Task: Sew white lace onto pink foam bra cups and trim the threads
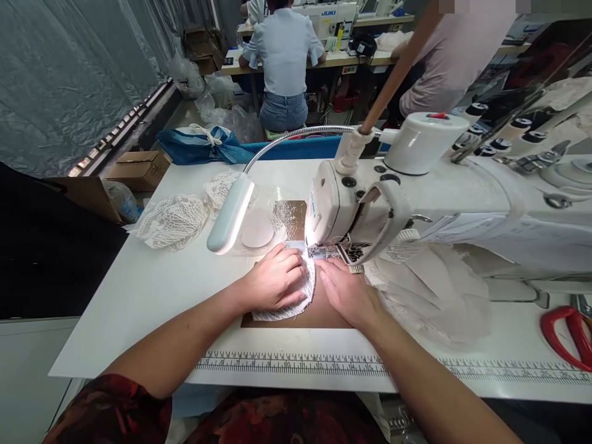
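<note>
A white lace fabric piece (pixel 303 290) with a curved edge lies on the brown plate (pixel 324 311) under the needle area of a white sewing machine (pixel 333 197). My left hand (pixel 277 277) rests flat on the lace, its fingers spread and pointing toward the needle. Just right of the lace edge, my right hand (pixel 345 287) lies palm down with fingers stretched out, fingertips close to the presser foot. The foot itself is partly hidden by the fingers and the machine head. Neither hand grips anything that I can see.
A lamp (pixel 234 213) on a bent metal neck hangs left of the needle. Lace pieces (pixel 173 222) lie at the left, and sheer pale fabric pieces (pixel 435 290) at the right. Red-handled scissors (pixel 567 336) lie far right. A printed ruler (pixel 296 364) runs along the front edge. Two people sit beyond.
</note>
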A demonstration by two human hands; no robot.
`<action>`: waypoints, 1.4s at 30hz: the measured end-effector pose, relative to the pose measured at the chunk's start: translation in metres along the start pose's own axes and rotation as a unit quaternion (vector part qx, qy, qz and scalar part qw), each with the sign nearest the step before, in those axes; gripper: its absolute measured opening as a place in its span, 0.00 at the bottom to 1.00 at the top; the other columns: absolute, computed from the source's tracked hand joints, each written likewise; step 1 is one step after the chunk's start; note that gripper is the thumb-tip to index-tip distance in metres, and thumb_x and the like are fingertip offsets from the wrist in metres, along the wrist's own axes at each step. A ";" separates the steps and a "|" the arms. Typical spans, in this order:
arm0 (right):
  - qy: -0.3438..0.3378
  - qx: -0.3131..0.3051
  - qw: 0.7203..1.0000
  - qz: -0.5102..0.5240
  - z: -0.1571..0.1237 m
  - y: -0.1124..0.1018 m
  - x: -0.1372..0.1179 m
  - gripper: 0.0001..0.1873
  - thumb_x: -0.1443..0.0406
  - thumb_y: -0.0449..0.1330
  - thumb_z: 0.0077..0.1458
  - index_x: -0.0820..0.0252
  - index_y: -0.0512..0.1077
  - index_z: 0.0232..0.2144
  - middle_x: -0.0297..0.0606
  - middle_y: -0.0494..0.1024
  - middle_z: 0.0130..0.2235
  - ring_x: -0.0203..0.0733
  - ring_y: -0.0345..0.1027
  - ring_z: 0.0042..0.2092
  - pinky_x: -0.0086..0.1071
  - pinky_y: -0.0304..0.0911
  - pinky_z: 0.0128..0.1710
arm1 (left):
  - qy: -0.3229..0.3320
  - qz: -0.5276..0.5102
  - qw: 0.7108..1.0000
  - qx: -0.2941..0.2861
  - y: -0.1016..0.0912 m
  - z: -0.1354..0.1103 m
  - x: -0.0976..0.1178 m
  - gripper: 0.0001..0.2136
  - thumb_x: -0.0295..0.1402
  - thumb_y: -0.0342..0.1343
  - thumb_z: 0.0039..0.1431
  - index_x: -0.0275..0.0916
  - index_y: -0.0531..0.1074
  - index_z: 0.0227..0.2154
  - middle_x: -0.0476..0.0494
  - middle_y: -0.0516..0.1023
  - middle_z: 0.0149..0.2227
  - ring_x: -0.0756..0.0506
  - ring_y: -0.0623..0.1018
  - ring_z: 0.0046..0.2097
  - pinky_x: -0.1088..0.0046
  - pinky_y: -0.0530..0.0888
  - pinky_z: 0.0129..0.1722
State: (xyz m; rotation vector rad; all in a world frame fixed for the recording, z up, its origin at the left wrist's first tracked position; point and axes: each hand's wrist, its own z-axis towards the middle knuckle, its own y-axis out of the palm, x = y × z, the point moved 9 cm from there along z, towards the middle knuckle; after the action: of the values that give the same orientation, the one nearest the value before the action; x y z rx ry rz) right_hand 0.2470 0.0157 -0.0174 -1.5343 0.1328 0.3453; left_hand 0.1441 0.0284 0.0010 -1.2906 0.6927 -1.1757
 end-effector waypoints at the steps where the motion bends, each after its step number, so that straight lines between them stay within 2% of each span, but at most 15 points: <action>1: -0.010 0.007 1.000 0.006 0.000 -0.001 -0.001 0.22 0.69 0.44 0.61 0.57 0.70 0.52 0.42 0.74 0.51 0.44 0.67 0.47 0.32 0.63 0.44 | -0.001 -0.001 1.000 0.000 0.000 0.000 0.000 0.19 0.43 0.48 0.61 0.32 0.71 0.45 0.32 0.73 0.45 0.36 0.68 0.54 0.53 0.61 0.58; 4: -0.036 0.007 0.999 0.015 -0.001 0.000 -0.004 0.22 0.70 0.45 0.59 0.54 0.72 0.50 0.40 0.76 0.45 0.43 0.67 0.45 0.32 0.62 0.44 | -0.003 -0.004 1.000 -0.002 0.002 0.000 -0.001 0.19 0.43 0.48 0.61 0.33 0.71 0.45 0.33 0.73 0.44 0.36 0.68 0.53 0.53 0.61 0.58; 10: -0.017 -0.048 0.999 -0.011 -0.002 0.008 -0.004 0.21 0.70 0.48 0.58 0.50 0.73 0.49 0.37 0.74 0.40 0.40 0.65 0.36 0.30 0.57 0.33 | -0.002 -0.010 1.000 0.012 0.001 -0.002 -0.004 0.19 0.43 0.50 0.61 0.33 0.71 0.45 0.32 0.73 0.45 0.36 0.69 0.52 0.52 0.62 0.57; 20: 0.020 -0.059 0.998 -0.028 -0.001 0.017 0.004 0.24 0.69 0.48 0.59 0.45 0.67 0.55 0.36 0.74 0.43 0.41 0.63 0.37 0.32 0.51 0.29 | -0.010 -0.001 0.999 0.044 -0.003 -0.002 -0.013 0.17 0.42 0.51 0.61 0.32 0.71 0.45 0.32 0.73 0.46 0.36 0.70 0.52 0.52 0.65 0.54; 23: -0.008 -0.055 0.998 -0.037 -0.002 0.015 -0.001 0.23 0.69 0.48 0.59 0.46 0.68 0.53 0.36 0.74 0.41 0.41 0.63 0.37 0.32 0.51 0.30 | -0.006 0.017 0.998 0.052 -0.004 -0.002 -0.011 0.16 0.39 0.51 0.61 0.31 0.71 0.44 0.30 0.72 0.49 0.33 0.66 0.56 0.50 0.65 0.55; 26: -0.034 -0.049 0.997 -0.043 -0.002 0.012 -0.006 0.23 0.70 0.48 0.58 0.49 0.71 0.51 0.37 0.73 0.39 0.41 0.64 0.39 0.32 0.51 0.31 | 0.028 0.010 0.998 0.060 -0.002 -0.001 -0.004 0.13 0.34 0.50 0.62 0.30 0.71 0.44 0.31 0.72 0.51 0.35 0.66 0.58 0.53 0.66 0.57; 32: -0.016 -0.053 0.998 -0.011 -0.001 0.012 -0.003 0.23 0.70 0.47 0.59 0.49 0.71 0.52 0.38 0.74 0.42 0.41 0.65 0.40 0.32 0.53 0.32 | 0.060 -0.019 0.997 0.045 0.004 -0.002 -0.001 0.14 0.26 0.47 0.64 0.29 0.68 0.50 0.32 0.74 0.51 0.40 0.71 0.54 0.61 0.71 0.53; 36: 0.001 -0.062 0.998 0.001 -0.001 0.013 -0.001 0.23 0.69 0.47 0.60 0.49 0.69 0.54 0.37 0.75 0.44 0.42 0.66 0.42 0.32 0.55 0.35 | 0.072 -0.015 0.997 0.033 0.006 -0.002 -0.002 0.16 0.25 0.48 0.62 0.29 0.67 0.52 0.32 0.73 0.52 0.40 0.71 0.54 0.61 0.70 0.54; 42: 0.017 -0.055 0.998 -0.014 0.001 0.015 0.001 0.23 0.68 0.46 0.60 0.48 0.67 0.55 0.36 0.76 0.43 0.43 0.67 0.43 0.33 0.56 0.35 | 0.051 0.005 0.998 0.038 0.006 0.002 -0.008 0.16 0.28 0.45 0.65 0.29 0.68 0.52 0.31 0.72 0.53 0.39 0.71 0.53 0.59 0.72 0.51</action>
State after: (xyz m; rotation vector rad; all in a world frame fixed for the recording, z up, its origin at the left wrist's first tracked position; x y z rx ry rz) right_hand 0.2431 0.0168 -0.0315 -1.6507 0.1206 0.3093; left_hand 0.1448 0.0354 -0.0059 -1.1687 0.7209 -1.2561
